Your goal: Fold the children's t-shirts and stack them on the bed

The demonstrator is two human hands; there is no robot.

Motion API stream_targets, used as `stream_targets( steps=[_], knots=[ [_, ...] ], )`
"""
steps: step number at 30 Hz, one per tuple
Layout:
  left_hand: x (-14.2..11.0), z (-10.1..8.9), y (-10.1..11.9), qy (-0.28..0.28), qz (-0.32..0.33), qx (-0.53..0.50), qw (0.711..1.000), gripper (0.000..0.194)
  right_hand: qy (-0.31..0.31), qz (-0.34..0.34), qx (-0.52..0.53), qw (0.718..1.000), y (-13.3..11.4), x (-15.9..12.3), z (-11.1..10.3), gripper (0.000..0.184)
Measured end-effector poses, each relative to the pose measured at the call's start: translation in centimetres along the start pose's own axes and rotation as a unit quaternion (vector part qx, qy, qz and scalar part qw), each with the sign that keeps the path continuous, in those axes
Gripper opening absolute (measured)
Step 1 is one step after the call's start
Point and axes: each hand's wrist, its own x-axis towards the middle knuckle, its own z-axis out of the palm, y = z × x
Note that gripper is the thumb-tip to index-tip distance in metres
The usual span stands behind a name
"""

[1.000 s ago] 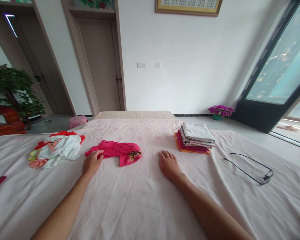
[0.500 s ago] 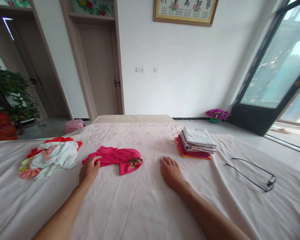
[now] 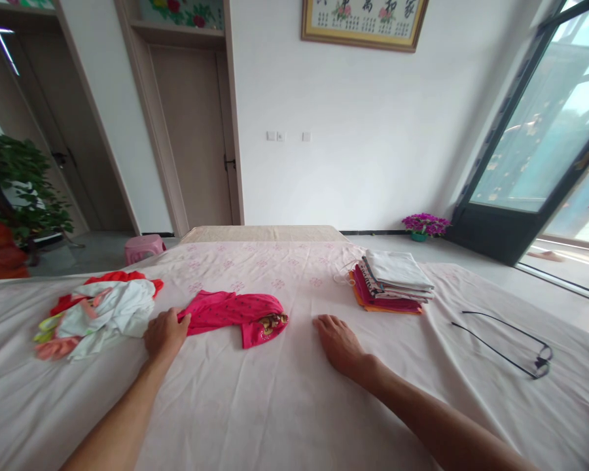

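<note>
A bright pink garment (image 3: 230, 313) with dark dots and a gold printed patch lies folded into a long strip on the pale sheet (image 3: 255, 405). At its left end, my left hand (image 3: 165, 333) has its fingers closed on the edge of the cloth. My right hand (image 3: 339, 341) rests palm down on the sheet, fingers stretched out, apart from the garment's right end. A stack of folded clothes (image 3: 395, 282), white on top and red and orange below, sits beyond my right hand. Left of my left hand is a loose heap of clothes (image 3: 105, 311) in white, red and yellow.
A pair of glasses (image 3: 515, 347) lies on the sheet at the right. Past the sheet's far edge are a pink stool (image 3: 144, 246) and a pot of purple flowers (image 3: 425, 224). A leafy plant (image 3: 22, 183) stands at far left.
My left hand has slid left from on top of the garment to its left end, and its fingers have closed there. The right hand stays flat on the sheet.
</note>
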Motion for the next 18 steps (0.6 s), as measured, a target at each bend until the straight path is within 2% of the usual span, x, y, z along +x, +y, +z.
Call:
stream_targets(
  steps=[3,6,9,13,15,16,18],
  knots=[
    [-0.1,-0.2,0.0,0.006,-0.016,-0.06,0.998,0.041,-0.023,-0.01,0.007,1.0,-1.5,1.3,-1.7,0.03],
    [-0.3,-0.5,-0.1,0.03,-0.015,-0.109,0.993,0.043,0.009,-0.011,0.053,0.999,-3.9,3.0,-2.6,0.036],
    [-0.4,-0.7,-0.2,0.064,-0.001,-0.165,0.984,0.04,0.037,0.009,0.082,0.996,-6.2,5.1,-1.8,0.036],
    [-0.8,-1.1,-0.3,0.112,0.001,-0.214,0.97,0.041,0.043,0.05,0.143,0.988,-7.2,8.1,0.2,0.016],
    [-1.0,-1.4,-0.1,0.138,0.0,-0.249,0.959,0.041,0.054,0.086,0.252,0.962,-6.7,9.3,0.8,0.014],
    [-1.1,-1.6,0.0,0.153,0.001,-0.275,0.949,0.04,0.067,0.109,0.328,0.936,-6.4,9.7,0.7,0.016],
    [-1.3,-2.2,0.7,0.186,0.002,-0.336,0.923,0.038,0.1,0.142,0.49,0.854,-5.7,10.2,0.0,0.017]
  ],
)
